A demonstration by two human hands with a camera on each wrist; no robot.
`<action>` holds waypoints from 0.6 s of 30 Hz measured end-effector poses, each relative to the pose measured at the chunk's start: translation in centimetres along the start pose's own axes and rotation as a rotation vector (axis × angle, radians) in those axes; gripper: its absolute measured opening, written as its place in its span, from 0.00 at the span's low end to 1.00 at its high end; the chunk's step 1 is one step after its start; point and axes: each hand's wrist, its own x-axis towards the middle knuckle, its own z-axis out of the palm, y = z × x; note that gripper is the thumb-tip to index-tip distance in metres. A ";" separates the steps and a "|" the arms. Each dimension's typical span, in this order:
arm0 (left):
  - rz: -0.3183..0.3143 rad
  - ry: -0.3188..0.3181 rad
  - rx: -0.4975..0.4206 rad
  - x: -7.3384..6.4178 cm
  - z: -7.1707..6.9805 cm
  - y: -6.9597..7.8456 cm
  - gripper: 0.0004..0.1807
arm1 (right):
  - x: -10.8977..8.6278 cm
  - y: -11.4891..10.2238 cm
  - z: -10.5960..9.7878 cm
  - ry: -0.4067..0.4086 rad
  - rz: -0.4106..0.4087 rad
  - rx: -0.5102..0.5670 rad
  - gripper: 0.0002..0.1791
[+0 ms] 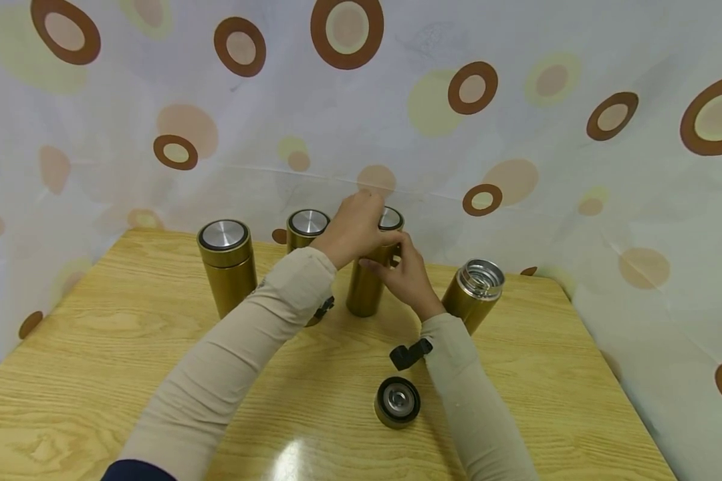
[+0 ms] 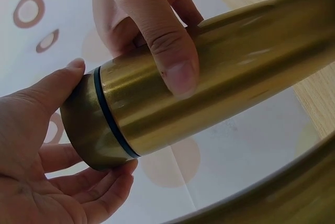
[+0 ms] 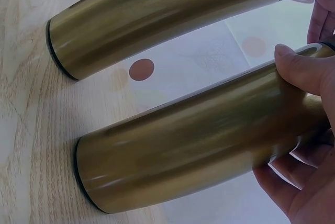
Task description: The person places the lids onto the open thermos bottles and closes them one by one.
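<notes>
A gold thermos flask [image 1: 366,290] with a silver-topped cap [image 2: 86,122] stands upright near the back of the table. My left hand [image 1: 355,227] grips that cap from above, thumb on one side and fingers curled round the other. Just below, my right hand [image 1: 412,280] holds the flask's upper body, its thumb across the front in the left wrist view. A black ring [image 2: 112,114] shows between cap and body. The flask's base [image 3: 91,177] rests on the wood in the right wrist view.
To the right stands an uncapped gold flask [image 1: 472,300] with a steel mouth. Its loose-looking cap [image 1: 397,404] lies inside-up near the front. Two capped flasks stand left, one at far left [image 1: 231,280], another [image 1: 308,224] partly behind my left arm. A patterned sheet [image 1: 397,133] hangs behind the table [image 1: 126,374].
</notes>
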 end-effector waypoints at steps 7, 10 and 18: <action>-0.016 0.007 0.064 -0.1 0.4 0.2 0.20 | -0.2 -0.1 0.2 0.013 0.013 0.013 0.31; -0.031 0.000 0.121 -0.3 0.6 0.4 0.22 | -0.3 -0.2 0.2 0.013 0.025 0.021 0.33; -0.062 -0.027 0.170 -0.8 0.5 0.9 0.29 | -0.3 0.2 0.6 0.016 -0.002 0.027 0.30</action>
